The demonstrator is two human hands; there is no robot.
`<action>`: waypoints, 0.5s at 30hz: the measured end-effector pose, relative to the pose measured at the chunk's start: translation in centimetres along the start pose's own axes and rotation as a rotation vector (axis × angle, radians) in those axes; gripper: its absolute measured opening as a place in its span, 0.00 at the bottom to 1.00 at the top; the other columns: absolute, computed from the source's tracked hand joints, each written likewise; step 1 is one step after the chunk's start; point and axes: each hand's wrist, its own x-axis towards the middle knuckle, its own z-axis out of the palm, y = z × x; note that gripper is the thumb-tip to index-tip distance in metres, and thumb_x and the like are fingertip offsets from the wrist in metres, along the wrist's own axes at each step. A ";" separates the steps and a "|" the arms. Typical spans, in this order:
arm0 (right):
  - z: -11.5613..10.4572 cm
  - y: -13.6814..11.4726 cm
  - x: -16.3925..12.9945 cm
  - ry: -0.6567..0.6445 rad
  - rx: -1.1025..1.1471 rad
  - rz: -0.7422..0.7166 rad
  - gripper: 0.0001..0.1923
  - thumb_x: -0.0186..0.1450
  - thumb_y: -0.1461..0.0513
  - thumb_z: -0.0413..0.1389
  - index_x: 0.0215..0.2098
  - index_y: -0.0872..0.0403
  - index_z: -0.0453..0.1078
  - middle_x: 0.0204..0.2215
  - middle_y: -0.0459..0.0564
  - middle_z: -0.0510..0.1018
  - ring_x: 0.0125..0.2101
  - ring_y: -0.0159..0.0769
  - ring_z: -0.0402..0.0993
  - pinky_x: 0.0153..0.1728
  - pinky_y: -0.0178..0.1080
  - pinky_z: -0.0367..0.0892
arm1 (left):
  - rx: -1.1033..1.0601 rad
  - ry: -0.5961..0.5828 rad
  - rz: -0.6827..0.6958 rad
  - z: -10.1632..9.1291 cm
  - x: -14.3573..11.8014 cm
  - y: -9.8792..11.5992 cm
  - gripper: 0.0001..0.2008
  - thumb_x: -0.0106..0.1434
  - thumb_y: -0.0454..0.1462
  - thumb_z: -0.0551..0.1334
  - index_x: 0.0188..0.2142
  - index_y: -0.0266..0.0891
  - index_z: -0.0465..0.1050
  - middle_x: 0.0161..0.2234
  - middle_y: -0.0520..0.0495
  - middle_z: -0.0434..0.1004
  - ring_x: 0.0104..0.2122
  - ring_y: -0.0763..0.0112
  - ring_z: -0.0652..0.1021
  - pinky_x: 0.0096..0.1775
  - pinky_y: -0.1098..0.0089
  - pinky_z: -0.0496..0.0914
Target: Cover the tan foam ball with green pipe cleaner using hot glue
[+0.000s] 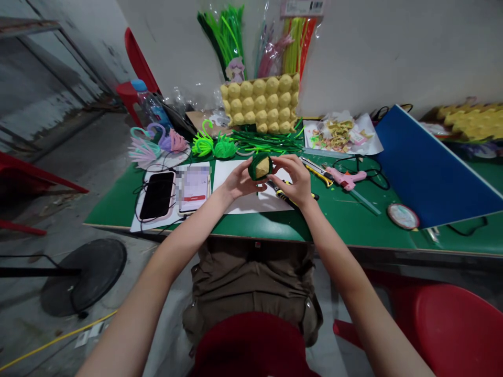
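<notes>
Above the white paper (231,201), a small egg-carton cup (262,166) shows its pale yellow surface inside a ring of dark green pipe cleaner. My left hand (239,180) grips it from the left, fingers curled around its side. On the other side my right hand (295,179) pinches its edge between thumb and fingers. Under the right hand lie yellow-and-black pliers (283,195), partly hidden. Loose dark green pipe cleaners (271,141) are spread just behind the cup.
A yellow egg carton (261,102) leans at the back. Pipe-cleaner swans (147,144) and two phones (157,195) sit left. To the right are a utility knife (318,172), a pink glue gun (346,179), a tape roll (403,216) and a blue board (436,167).
</notes>
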 end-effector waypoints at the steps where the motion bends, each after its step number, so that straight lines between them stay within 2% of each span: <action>1: 0.0 0.0 0.0 -0.002 0.006 -0.006 0.20 0.67 0.50 0.62 0.54 0.48 0.76 0.47 0.54 0.77 0.38 0.38 0.79 0.50 0.50 0.78 | 0.008 0.002 0.003 0.1 0.0 0.0 0.28 0.54 0.60 0.70 0.40 0.40 0.78 0.39 0.44 0.84 0.39 0.61 0.81 0.41 0.64 0.72; 9: 0.0 0.2 0.1 -0.031 0.055 0.050 0.22 0.66 0.48 0.62 0.53 0.48 0.75 0.46 0.54 0.75 0.38 0.38 0.78 0.49 0.49 0.78 | 0.062 0.018 0.006 -0.2 0.2 -0.1 0.29 0.47 0.61 0.73 0.37 0.42 0.78 0.35 0.46 0.83 0.39 0.58 0.82 0.39 0.62 0.72; 13: -0.1 0.0 0.2 -0.019 0.105 0.073 0.22 0.65 0.45 0.61 0.50 0.48 0.73 0.46 0.54 0.76 0.40 0.40 0.79 0.50 0.49 0.77 | 0.113 0.049 0.074 -0.2 0.3 0.0 0.29 0.47 0.60 0.72 0.37 0.42 0.77 0.35 0.45 0.82 0.39 0.58 0.81 0.39 0.62 0.73; 15: -0.1 0.0 0.2 0.001 0.139 0.094 0.22 0.67 0.44 0.59 0.50 0.48 0.70 0.47 0.53 0.77 0.41 0.40 0.80 0.51 0.49 0.76 | 0.141 0.077 0.119 -0.1 0.2 0.1 0.28 0.45 0.57 0.74 0.39 0.42 0.77 0.36 0.46 0.82 0.41 0.59 0.81 0.40 0.63 0.73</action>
